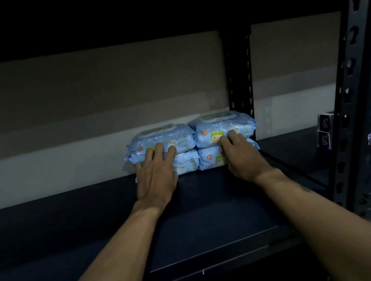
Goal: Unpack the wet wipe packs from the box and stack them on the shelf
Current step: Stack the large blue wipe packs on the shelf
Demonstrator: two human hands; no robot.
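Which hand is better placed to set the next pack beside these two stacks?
Probably the left hand: it rests on the left stack, beside bare shelf. The right hand is hemmed in by the upright post.

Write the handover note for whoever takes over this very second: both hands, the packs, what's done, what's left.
Left hand: open, fingers spread flat on the front of the left stack.
Right hand: open, fingers pressing the front of the right stack.
Wet wipe packs: four, in two stacks of two side by side, at the back of the shelf beside the rear post.
Done: these four are stacked.
Left: square them up and let go. The box is out of view, so how many packs it holds cannot be told.
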